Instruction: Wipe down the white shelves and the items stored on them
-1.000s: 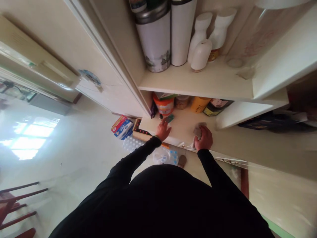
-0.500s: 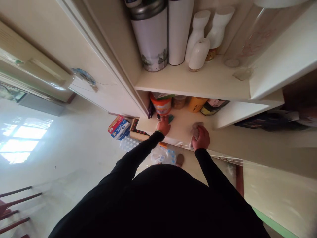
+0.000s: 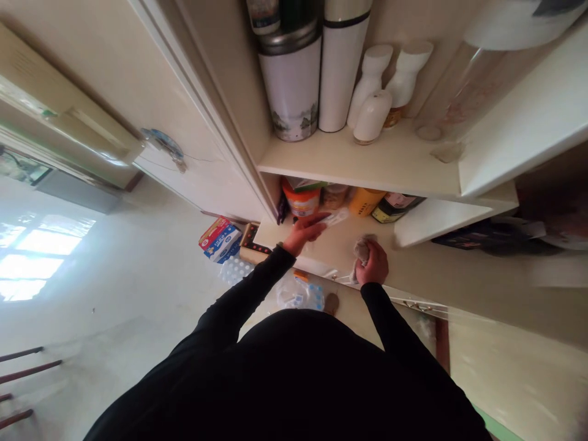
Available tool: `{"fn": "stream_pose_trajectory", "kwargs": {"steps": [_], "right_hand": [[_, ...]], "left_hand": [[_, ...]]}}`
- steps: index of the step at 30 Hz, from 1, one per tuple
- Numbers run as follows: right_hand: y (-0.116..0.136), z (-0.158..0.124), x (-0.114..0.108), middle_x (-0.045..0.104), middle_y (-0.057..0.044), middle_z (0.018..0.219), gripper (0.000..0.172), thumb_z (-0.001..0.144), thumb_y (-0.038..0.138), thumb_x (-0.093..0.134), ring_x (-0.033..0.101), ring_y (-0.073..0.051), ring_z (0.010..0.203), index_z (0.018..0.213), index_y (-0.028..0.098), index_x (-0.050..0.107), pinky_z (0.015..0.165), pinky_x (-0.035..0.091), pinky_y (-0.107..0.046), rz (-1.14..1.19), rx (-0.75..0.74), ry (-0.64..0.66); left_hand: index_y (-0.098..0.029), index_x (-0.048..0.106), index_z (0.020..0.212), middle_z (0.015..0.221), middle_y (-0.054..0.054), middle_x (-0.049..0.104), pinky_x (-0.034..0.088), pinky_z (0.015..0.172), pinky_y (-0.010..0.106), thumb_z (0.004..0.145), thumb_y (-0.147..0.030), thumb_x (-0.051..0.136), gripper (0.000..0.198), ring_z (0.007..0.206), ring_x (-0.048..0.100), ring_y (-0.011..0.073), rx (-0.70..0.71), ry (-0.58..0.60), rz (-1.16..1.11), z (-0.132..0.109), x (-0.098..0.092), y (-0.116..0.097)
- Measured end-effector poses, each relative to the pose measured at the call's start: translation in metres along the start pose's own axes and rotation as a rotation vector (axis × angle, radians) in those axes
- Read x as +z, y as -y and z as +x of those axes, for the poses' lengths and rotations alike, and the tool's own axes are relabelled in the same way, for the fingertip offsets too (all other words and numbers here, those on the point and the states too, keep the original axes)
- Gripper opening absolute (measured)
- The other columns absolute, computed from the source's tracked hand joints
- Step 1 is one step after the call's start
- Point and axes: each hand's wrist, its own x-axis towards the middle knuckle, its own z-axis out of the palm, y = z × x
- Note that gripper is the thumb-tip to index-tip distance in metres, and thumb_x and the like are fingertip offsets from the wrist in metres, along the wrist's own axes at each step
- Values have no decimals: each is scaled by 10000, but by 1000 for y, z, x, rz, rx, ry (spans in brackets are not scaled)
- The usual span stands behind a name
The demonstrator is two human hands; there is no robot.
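At the far left I make out dark chair legs [image 3: 30, 372] over the pale floor [image 3: 114, 294]. Next, a red-and-blue box [image 3: 220, 240] stands just beside a dotted box [image 3: 256, 240] near the counter's left end. Further right I have the left hand [image 3: 303, 234] over the counter [image 3: 328, 245], in front of the orange tub [image 3: 302, 202], its fingers around a clear piece [image 3: 337, 217] that points right; blur keeps me from telling what it is. A yellow tub [image 3: 366, 201] stands behind, at the back of the counter. Right of the clear piece, near the counter's front edge, I have the greyish cloth [image 3: 362, 250], bunched up and gripped by the right hand [image 3: 375, 263]. Just behind that hand sits a dark box [image 3: 395, 208].
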Motion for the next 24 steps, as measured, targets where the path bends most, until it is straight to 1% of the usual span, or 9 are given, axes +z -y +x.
{"fn": "stream_pose_trajectory", "kwargs": {"steps": [2, 8, 11, 13, 15, 17, 20, 22, 24], "right_hand": [[0, 0, 0, 726, -193, 1462, 637, 768, 231, 636, 671, -358, 1367, 1397, 162, 707, 1175, 561, -553, 6, -1, -3], [-1, 0, 1, 736, -195, 1447, 616, 775, 256, 625, 664, -367, 1373, 1377, 165, 717, 1177, 546, -561, 36, 4, -4], [-2, 0, 2, 734, -216, 1453, 630, 777, 289, 614, 667, -376, 1364, 1379, 137, 720, 1169, 538, -569, 57, 10, 0], [-2, 0, 3, 730, -226, 1456, 636, 780, 318, 610, 667, -379, 1358, 1376, 125, 721, 1168, 532, -571, 71, 16, 0], [-2, 0, 4, 726, -233, 1456, 632, 788, 348, 602, 667, -383, 1350, 1365, 121, 722, 1164, 527, -579, 84, 21, -4], [-2, 1, 5, 729, -239, 1445, 620, 799, 371, 593, 672, -384, 1338, 1350, 121, 726, 1158, 528, -585, 98, 21, -10], [-1, 2, 7, 744, -236, 1418, 602, 814, 394, 587, 685, -377, 1318, 1333, 125, 734, 1150, 537, -576, 122, 15, -17], [-2, 3, 9, 748, -232, 1413, 602, 818, 408, 588, 689, -375, 1318, 1329, 127, 738, 1151, 540, -573, 136, 13, -19], [-3, 3, 10, 750, -227, 1413, 602, 819, 424, 590, 684, -373, 1327, 1321, 131, 744, 1158, 538, -571, 147, 17, -23]], "left_hand": [[-215, 845, 1251, 788, -29, 611, 329, 588, 223, 692, -513, 917, 637, 647, 483, 73, -12, -8, -108, -7, -3, -16], [-188, 830, 1166, 768, -31, 620, 385, 601, 218, 623, -439, 939, 608, 647, 526, 71, -26, -87, -289, -20, -12, -64], [-168, 826, 1147, 764, -17, 635, 362, 566, 231, 623, -464, 951, 615, 622, 497, 74, 40, -59, -318, -22, -18, -85], [-154, 823, 1185, 782, -3, 658, 353, 556, 238, 644, -492, 961, 654, 602, 492, 71, 99, -24, -316, -22, -23, -95], [-159, 817, 1247, 821, 8, 693, 355, 557, 237, 674, -509, 965, 688, 592, 495, 67, 154, -1, -283, -20, -28, -104], [-181, 813, 1288, 924, 36, 756, 390, 583, 234, 711, -509, 970, 683, 633, 534, 78, 240, 15, -217, -17, -31, -114], [-207, 808, 1313, 1214, 96, 813, 524, 747, 259, 754, -484, 981, 647, 863, 672, 146, 429, 14, -74, -8, -34, -129], [-215, 792, 1345, 1349, 112, 794, 553, 832, 281, 785, -462, 966, 636, 984, 696, 176, 541, -14, 55, 0, -34, -139], [-212, 770, 1383, 1376, 114, 788, 547, 805, 277, 817, -431, 930, 628, 926, 667, 151, 622, -45, 197, 8, -34, -150]]}}
